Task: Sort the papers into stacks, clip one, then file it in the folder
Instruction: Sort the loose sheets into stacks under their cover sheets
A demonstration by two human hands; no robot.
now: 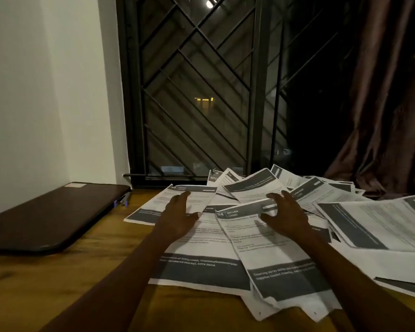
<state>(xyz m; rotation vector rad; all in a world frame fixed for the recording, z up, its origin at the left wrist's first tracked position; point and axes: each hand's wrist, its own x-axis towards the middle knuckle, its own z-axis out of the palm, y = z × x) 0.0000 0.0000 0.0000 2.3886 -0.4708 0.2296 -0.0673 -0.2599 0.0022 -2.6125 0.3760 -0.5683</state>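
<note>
Two hands, the left hand (177,218) flat with straight fingers and the right hand (286,213) spread, both gripping nothing, rest on one loose heap of papers (283,267), perhaps fifteen sheets, right of one dark folder (50,216) on the worktop (94,274).

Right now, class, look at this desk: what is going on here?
A person reaches both hands into a loose heap of printed papers on the wooden table. The left hand lies flat on one sheet; the right hand spreads its fingers over a sheet headed KITCHEN. No neat stacks yet. The dark folder lies closed at the left, untouched.
</note>
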